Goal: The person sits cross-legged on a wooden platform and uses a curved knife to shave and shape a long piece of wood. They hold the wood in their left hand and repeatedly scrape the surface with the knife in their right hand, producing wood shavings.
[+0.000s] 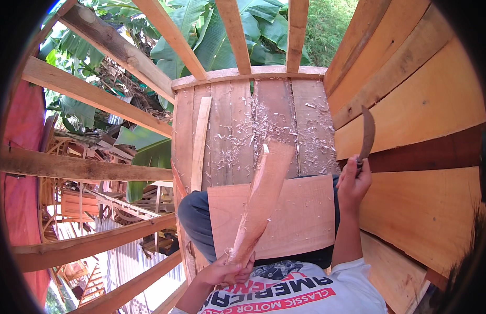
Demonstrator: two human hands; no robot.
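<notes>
1. Fingers (247, 267) of the left hand (226, 273) closed around the narrow lower end of a length of wood (260, 201). Gripped at that end, I judge, to leave most of its face bare.
2. Right hand (354, 183): fingers wrapped fully round the handle of a knife (367, 133), which they mostly cover. Its curved blade points up and away from the body, well apart from the wood. The grip looks suited to a downward stroke.
3. Wood slants over the lap, wide end away from the person. From where I stand, I cannot tell whether its underside touches the flat board (306, 209) beneath.
4. That board lies across the thighs, over dark trousers (193, 212); presumably placed there to guard the legs and give a firm surface.
5. Pale shavings (253, 124) litter the plank floor (184, 128) ahead of the knees, thickest beyond the wood's wide end, which suits cuts directed away from the body.
6. A long wooden strip (201, 138) lies on the floor to the left, roughly in line with the planks, perhaps set aside there.
7. Spaced wooden rails (91, 168) stand to the left; broad boards (421, 206) form the right side, near the knife hand.
</notes>
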